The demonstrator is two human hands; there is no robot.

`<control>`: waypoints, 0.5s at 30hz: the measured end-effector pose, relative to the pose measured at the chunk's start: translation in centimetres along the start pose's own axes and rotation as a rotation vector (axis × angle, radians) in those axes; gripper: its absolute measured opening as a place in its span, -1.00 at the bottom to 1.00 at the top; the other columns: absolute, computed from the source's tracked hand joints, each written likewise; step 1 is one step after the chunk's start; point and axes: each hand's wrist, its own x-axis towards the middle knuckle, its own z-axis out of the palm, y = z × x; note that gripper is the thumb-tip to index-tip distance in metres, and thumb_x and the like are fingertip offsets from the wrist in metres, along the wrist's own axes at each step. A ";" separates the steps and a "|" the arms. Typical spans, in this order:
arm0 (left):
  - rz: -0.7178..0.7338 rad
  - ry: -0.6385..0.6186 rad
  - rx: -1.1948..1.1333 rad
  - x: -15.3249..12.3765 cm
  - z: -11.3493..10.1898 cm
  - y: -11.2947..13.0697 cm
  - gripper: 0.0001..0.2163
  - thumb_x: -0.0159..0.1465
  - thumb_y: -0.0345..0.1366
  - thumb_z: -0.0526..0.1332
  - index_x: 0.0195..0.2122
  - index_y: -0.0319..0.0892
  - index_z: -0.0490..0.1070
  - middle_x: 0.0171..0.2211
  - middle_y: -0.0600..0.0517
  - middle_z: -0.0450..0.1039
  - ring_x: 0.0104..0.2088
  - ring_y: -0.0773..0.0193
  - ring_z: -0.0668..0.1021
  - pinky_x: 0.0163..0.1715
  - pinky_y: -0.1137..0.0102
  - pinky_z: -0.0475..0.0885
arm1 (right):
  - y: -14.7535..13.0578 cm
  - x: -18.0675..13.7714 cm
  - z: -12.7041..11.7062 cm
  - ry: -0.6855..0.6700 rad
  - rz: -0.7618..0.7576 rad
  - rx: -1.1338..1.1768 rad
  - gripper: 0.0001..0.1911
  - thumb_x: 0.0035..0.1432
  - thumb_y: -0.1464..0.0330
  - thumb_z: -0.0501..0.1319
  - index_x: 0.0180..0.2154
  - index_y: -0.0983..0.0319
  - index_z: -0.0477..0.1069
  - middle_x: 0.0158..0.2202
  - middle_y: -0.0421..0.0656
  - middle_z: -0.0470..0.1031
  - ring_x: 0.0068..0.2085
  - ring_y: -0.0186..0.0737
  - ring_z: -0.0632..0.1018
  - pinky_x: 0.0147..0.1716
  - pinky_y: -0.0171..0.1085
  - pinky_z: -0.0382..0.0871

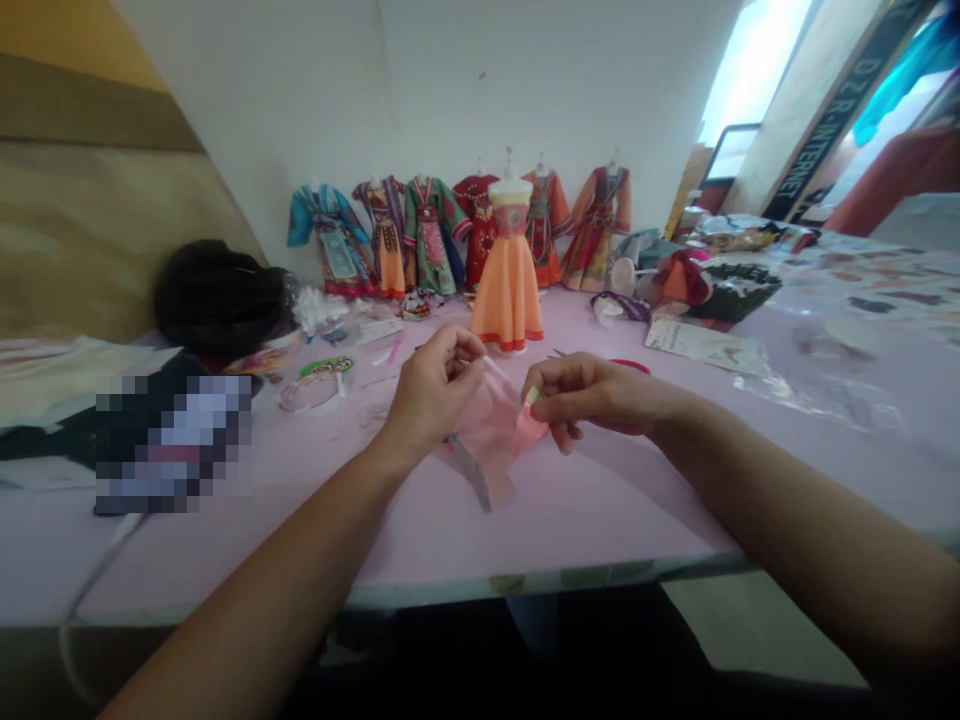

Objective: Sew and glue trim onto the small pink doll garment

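Note:
A small piece of pink fabric (487, 425) hangs between my hands, just above the pale pink tabletop. My left hand (435, 390) pinches its upper left edge between thumb and fingertips. At the right edge, my right hand (581, 395) is closed on the same cloth, with a pale tip showing at the thumb. A greyish strip (474, 472) runs down the cloth's lower left side. Right behind my hands stands a doll-sized form in an orange dress (508, 285) with a red hem. Scissors partly show behind my right hand, with a red handle (630, 367).
Several small forms in embroidered robes (431, 235) line the wall. To the left lie a pixelated device with a cable (176, 440), a green oval packet (327, 367) and a black bag (217, 300). Plastic packets (705, 345) and a dark basket (739, 295) sit at right.

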 end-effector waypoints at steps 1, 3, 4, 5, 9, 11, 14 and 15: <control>0.019 0.026 0.016 0.0 -0.1 0.1 -0.92 0.24 -0.40 0.23 -0.25 -0.13 0.38 -0.34 0.11 0.44 -0.39 0.35 0.47 -0.35 0.40 0.35 | -0.2 -0.1 0.0 0.009 -0.045 0.009 -0.80 0.22 0.34 0.43 -0.28 0.32 0.49 -0.53 -0.30 0.52 -0.55 -0.43 0.60 -0.58 -0.52 0.32; 0.039 0.053 0.055 -0.1 -0.3 0.3 -0.93 0.27 -0.38 0.22 -0.23 -0.11 0.39 -0.32 0.10 0.45 -0.41 0.36 0.44 -0.37 0.40 0.32 | -0.4 -0.2 0.0 0.042 -0.129 0.025 -0.80 0.24 0.32 0.42 -0.27 0.31 0.47 -0.52 -0.27 0.54 -0.55 -0.43 0.60 -0.59 -0.51 0.32; 0.038 0.053 0.072 -0.2 -0.3 0.3 -0.93 0.27 -0.38 0.21 -0.22 -0.11 0.39 -0.31 0.10 0.46 -0.42 0.36 0.43 -0.38 0.40 0.32 | -0.5 -0.2 0.0 0.057 -0.160 0.030 -0.79 0.26 0.31 0.40 -0.27 0.30 0.45 -0.52 -0.25 0.55 -0.55 -0.41 0.60 -0.59 -0.50 0.33; 0.028 0.041 0.085 -0.3 -0.2 0.3 -0.93 0.28 -0.38 0.20 -0.22 -0.11 0.39 -0.30 0.10 0.48 -0.43 0.36 0.43 -0.39 0.40 0.31 | -0.6 -0.3 0.1 0.069 -0.181 0.032 -0.78 0.29 0.29 0.38 -0.26 0.28 0.43 -0.51 -0.24 0.57 -0.53 -0.39 0.61 -0.59 -0.49 0.34; -0.004 -0.059 0.105 -0.6 0.0 0.3 -0.90 0.28 -0.40 0.18 -0.19 -0.13 0.40 -0.25 0.09 0.51 -0.42 0.36 0.47 -0.36 0.39 0.34 | -0.7 -0.5 0.7 0.094 -0.189 -0.053 -0.78 0.37 0.24 0.31 -0.21 0.24 0.36 -0.50 -0.24 0.58 -0.51 -0.33 0.64 -0.58 -0.47 0.37; 0.015 -0.068 0.100 -0.6 0.1 0.3 -0.90 0.29 -0.40 0.18 -0.19 -0.14 0.41 -0.24 0.08 0.51 -0.38 0.35 0.50 -0.32 0.39 0.36 | -0.8 -0.7 1.1 0.089 -0.179 -0.111 -0.79 0.40 0.23 0.28 -0.19 0.23 0.34 -0.55 -0.30 0.53 -0.57 -0.37 0.60 -0.60 -0.47 0.35; 0.037 -0.038 0.079 -0.7 0.2 0.6 -0.92 0.30 -0.39 0.17 -0.19 -0.14 0.41 -0.24 0.08 0.53 -0.38 0.35 0.51 -0.33 0.39 0.36 | -1.3 -1.1 1.5 -0.015 -0.142 -0.085 -0.78 0.41 0.21 0.26 -0.20 0.21 0.32 -0.66 -0.37 0.43 -0.69 -0.41 0.48 -0.65 -0.47 0.27; 0.041 -0.038 0.081 -0.8 0.2 0.6 -0.91 0.31 -0.39 0.17 -0.18 -0.14 0.41 -0.23 0.08 0.53 -0.39 0.35 0.51 -0.34 0.39 0.35 | -1.4 -1.2 1.5 -0.057 -0.117 -0.077 -0.77 0.40 0.20 0.26 -0.21 0.21 0.31 -0.67 -0.37 0.42 -0.70 -0.40 0.47 -0.67 -0.47 0.26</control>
